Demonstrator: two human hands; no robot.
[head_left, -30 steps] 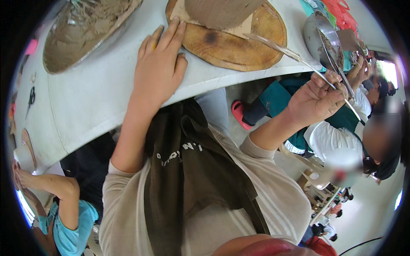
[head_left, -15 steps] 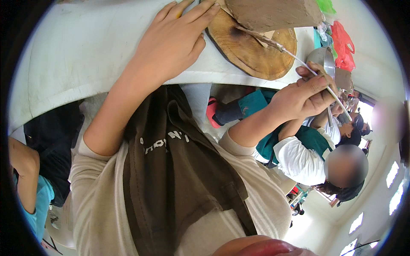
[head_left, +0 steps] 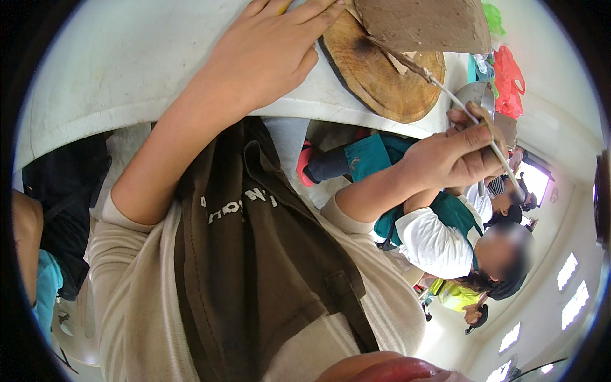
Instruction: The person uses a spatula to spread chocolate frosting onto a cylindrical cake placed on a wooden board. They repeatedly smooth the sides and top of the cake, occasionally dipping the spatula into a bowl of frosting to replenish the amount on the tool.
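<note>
A brown clay block or slab-built form (head_left: 426,25) rests on a round wooden board (head_left: 394,95) with a dark-edged rim; its far part is cut off by the top of the view. My right hand (head_left: 461,146) grips a thin white-handled clay tool (head_left: 457,100). The tool's clay-smeared end lies along the near lower edge of the clay. My left hand (head_left: 267,54) is spread, palm down, over the table, its fingers reaching to the board's left side by the clay. A bit of yellow shows between those fingers; what it is I cannot tell.
The white table (head_left: 140,83) curves along my front. A metal bowl (head_left: 478,95) and a red plastic bag (head_left: 507,79) are right of the board, with a green bag (head_left: 494,19) beyond. A co-worker in a white shirt (head_left: 436,239) sits close on my right; another person's arm (head_left: 27,248) is at left.
The view has shifted slightly, so board and clay appear a little further right and lower. Both hands keep their holds and places. A person in yellow has come into view in the background.
</note>
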